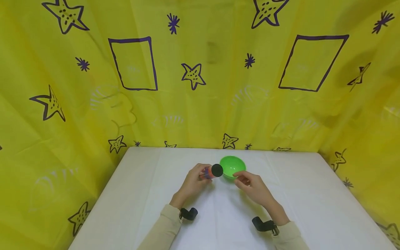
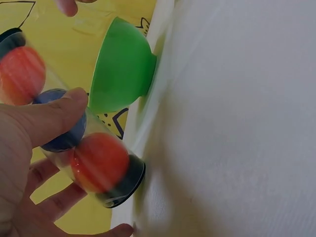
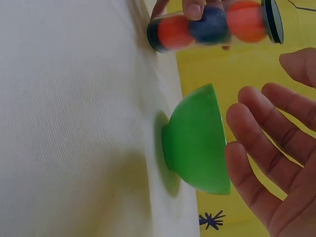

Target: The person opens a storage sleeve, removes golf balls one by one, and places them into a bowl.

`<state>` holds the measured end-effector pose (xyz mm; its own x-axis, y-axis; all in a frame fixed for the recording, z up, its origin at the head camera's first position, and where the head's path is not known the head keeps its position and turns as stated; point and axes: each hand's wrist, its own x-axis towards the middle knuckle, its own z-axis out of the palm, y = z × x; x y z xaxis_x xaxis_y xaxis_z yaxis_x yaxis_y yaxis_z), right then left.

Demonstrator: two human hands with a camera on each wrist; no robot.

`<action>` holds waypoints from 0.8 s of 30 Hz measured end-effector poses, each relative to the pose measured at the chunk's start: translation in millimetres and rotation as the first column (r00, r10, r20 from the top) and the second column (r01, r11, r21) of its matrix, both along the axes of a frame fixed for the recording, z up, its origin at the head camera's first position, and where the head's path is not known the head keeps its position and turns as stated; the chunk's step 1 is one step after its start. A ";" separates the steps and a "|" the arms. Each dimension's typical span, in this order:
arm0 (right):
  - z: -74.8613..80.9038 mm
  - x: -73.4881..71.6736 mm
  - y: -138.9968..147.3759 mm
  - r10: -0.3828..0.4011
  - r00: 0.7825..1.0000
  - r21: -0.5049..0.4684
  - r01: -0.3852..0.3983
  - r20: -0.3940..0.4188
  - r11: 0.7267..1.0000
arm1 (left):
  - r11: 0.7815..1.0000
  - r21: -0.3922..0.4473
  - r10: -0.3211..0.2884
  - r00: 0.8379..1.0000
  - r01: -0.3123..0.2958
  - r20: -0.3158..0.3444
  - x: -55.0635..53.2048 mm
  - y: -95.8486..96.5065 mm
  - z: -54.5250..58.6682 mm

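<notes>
My left hand [image 1: 194, 181] grips a clear plastic tube [image 2: 84, 129] with black end caps, holding it above the table and tilted. Inside the tube, two orange-red balls [image 2: 100, 162] lie with a dark blue ball [image 2: 63, 121] between them. Both caps are on, as the right wrist view shows. A green bowl [image 1: 232, 166] stands upright on the table just beyond the hands; its inside looks bare in the head view. My right hand [image 1: 254, 187] is at the bowl's near right rim, fingers relaxed and slightly bent, holding nothing. Whether a fingertip touches the rim I cannot tell.
A white cloth covers the table [image 1: 200, 222]. Yellow curtains [image 1: 215, 114] printed with stars enclose the table at the back and both sides. Each wrist wears a black camera mount [image 1: 264, 225].
</notes>
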<state>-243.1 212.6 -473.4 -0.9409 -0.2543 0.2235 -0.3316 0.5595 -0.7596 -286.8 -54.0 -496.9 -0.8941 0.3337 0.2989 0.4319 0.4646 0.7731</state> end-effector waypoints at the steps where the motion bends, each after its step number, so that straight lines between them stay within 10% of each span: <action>1: 0.2 0.1 -0.8 -0.001 1.000 -0.002 0.001 -0.003 1.000 | 1.000 -0.011 -0.002 1.000 0.002 -0.001 0.4 1.6 -0.1; 24: 3.3 5.3 -23.6 -0.090 0.992 -0.032 0.093 0.091 0.995 | 0.964 -0.266 -0.016 0.997 -0.005 -0.078 12.1 8.8 8.0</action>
<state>-237.8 188.9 -470.0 -0.9764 -0.1600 0.1448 -0.2104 0.5564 -0.8038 -274.7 -45.1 -488.9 -0.8691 0.4157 0.2681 0.4896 0.6460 0.5856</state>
